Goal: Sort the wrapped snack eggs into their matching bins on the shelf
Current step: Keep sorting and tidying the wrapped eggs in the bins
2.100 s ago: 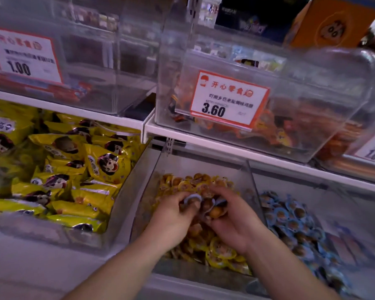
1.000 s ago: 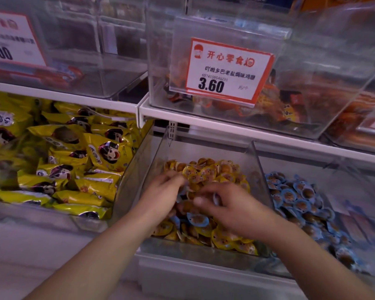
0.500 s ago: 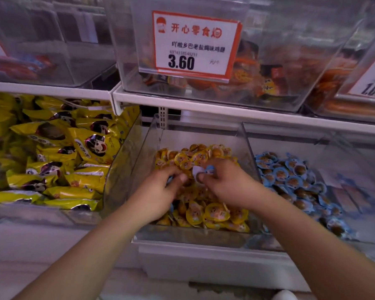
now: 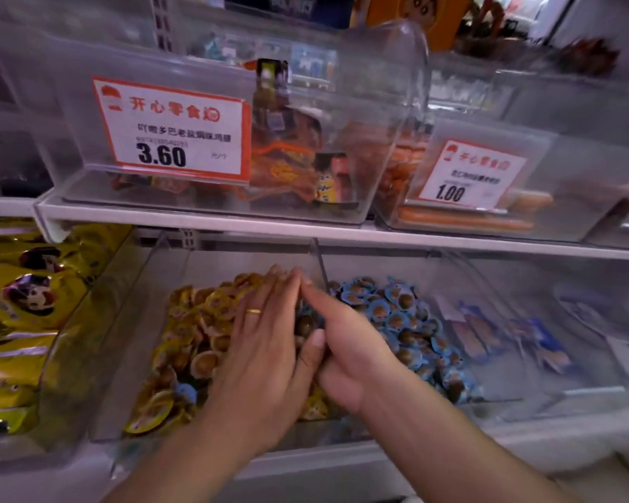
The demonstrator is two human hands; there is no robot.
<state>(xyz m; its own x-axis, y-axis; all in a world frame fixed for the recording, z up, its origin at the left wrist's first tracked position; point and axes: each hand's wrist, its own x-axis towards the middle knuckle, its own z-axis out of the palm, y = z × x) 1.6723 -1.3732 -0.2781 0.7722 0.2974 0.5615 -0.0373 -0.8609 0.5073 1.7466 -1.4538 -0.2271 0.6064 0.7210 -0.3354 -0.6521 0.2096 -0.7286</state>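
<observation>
Left hand (image 4: 260, 352): fingers straight, pressed together, laid over yellow-wrapped eggs (image 4: 193, 335) in the middle bin (image 4: 135, 321). Right hand (image 4: 345, 353): cups blue-wrapped eggs (image 4: 305, 323) against left palm; remaining blue pile (image 4: 396, 314) fills adjacent right bin.

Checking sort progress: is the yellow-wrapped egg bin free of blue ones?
No. One blue-wrapped egg lies among the yellow-wrapped eggs near the bin's front.

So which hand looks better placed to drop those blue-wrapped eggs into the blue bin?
Probably the right hand: it lies nearest the blue bin and seems to cup blue-wrapped eggs. The left hand lies flat over the yellow bin.
</observation>
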